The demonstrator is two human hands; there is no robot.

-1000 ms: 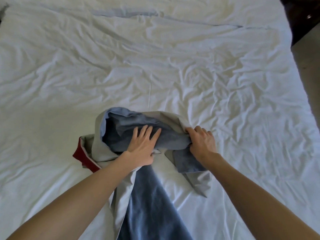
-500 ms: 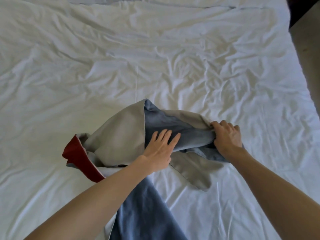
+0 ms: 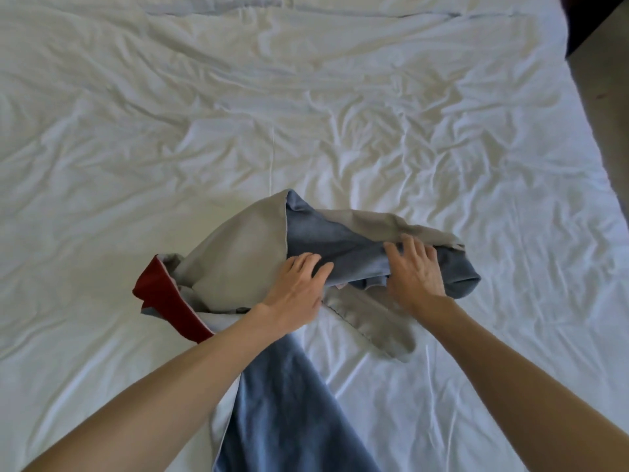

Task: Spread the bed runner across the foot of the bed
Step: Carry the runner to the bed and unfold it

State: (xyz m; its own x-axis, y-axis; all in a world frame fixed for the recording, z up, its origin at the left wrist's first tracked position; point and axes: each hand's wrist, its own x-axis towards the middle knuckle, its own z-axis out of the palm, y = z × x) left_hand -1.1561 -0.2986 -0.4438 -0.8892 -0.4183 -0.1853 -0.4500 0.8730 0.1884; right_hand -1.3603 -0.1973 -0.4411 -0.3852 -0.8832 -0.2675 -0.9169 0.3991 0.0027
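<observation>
The bed runner (image 3: pixel 238 247), blue on one face, grey on the other and red at one end, lies bunched near the middle of the white bed (image 3: pixel 306 114). A blue length of it trails toward me. My left hand (image 3: pixel 296 287) rests flat on the bunch, fingers straight, where grey meets blue. My right hand (image 3: pixel 415 270) lies over the rolled blue part on the right with its fingers spread. The red end sticks out at the left of the bunch.
Wrinkled white sheet covers the bed on all sides of the runner. The bed's right edge runs diagonally at the far right, with tan floor (image 3: pixel 606 97) and a dark piece of furniture (image 3: pixel 592 18) beyond it.
The runner has been drawn out to the right; its blue roll now reaches further right. My right hand went from gripping the fabric to lying over it with spread fingers.
</observation>
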